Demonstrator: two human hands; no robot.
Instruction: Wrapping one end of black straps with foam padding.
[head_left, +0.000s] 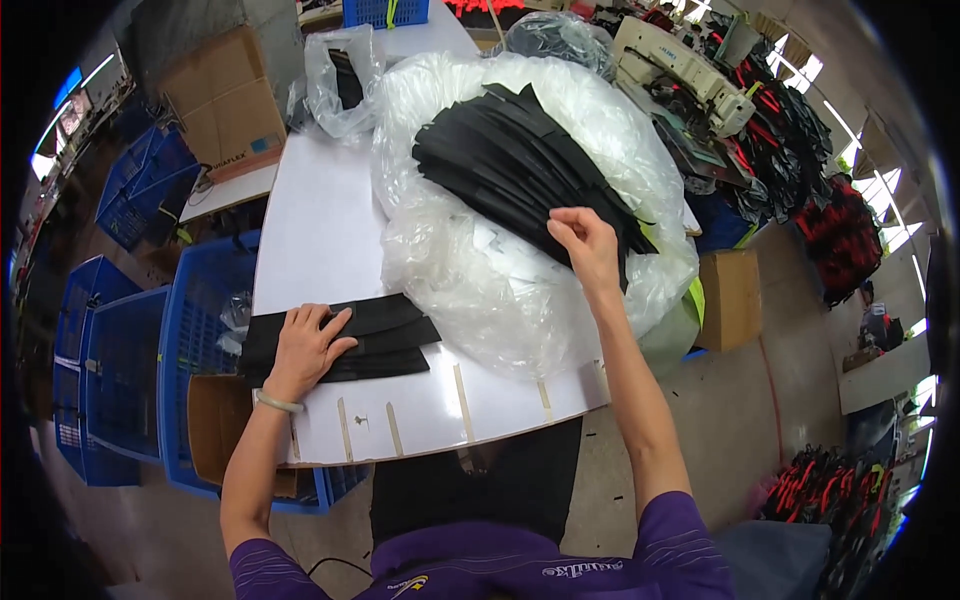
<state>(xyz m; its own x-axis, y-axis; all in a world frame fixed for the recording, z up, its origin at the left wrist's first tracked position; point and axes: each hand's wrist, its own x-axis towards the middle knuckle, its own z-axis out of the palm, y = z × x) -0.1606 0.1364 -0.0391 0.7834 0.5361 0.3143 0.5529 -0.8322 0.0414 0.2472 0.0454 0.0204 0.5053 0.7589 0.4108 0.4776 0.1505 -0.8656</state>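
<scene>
our white table (330, 200) spreads beneath both sets of fingers, and blue crates (125, 370) stand beyond the left fingers, off the table's edge. ahead of the right fingers a big clear plastic bag (480, 290) bulges on the table, and on top of it lies a fanned heap of black fabric strips (510, 160). our right hand (585, 245) rests at the near edge of that heap, its fingers (560, 225) pinched narrow on the end of one strip; the heap spreads up and away from the fingertips. our left hand (305, 345) lies flat, its fingers (325, 320) spread wide and pressing down on a small stack of black strips (385, 335) that lies on the table beneath the palm and runs out past the fingertips toward the bag. a pale bracelet (278, 403) circles the left wrist, behind the fingers. strips of tape (463, 400) mark the table's near edge, closer to us than either set of fingers.
</scene>
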